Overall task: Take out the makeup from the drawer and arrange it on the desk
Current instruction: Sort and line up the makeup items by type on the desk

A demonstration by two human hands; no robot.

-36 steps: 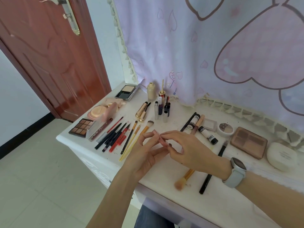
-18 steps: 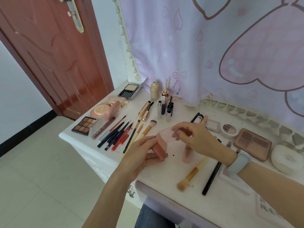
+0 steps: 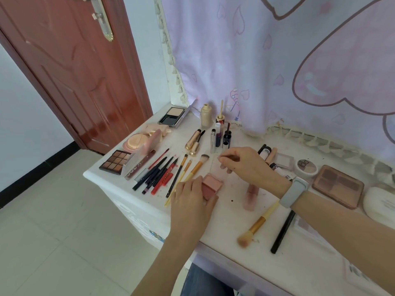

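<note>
A small pink blush compact point(image 3: 211, 184) lies open on the white desk point(image 3: 226, 221), its clear lid point(image 3: 218, 167) tipped back. My left hand point(image 3: 192, 197) grips the compact's base at its near left side. My right hand point(image 3: 243, 165) pinches the top edge of the clear lid. Around them lie a row of pencils point(image 3: 158, 174), gold-handled brushes point(image 3: 192, 169), mascara tubes point(image 3: 193, 141), a pink tube point(image 3: 250, 195) and a fluffy brush point(image 3: 254, 228). No drawer is in view.
Left on the desk are a brown eyeshadow palette point(image 3: 114, 161), a powder puff compact point(image 3: 136, 142) and a black compact point(image 3: 173, 116). At right sit a large pink palette point(image 3: 337, 185), round pots and a white case point(image 3: 380, 201). A curtain hangs behind; a red door stands left.
Both hands lowered the pink compact from mid-air onto the desk, and its lid is now folded open. The view shifted slightly.
</note>
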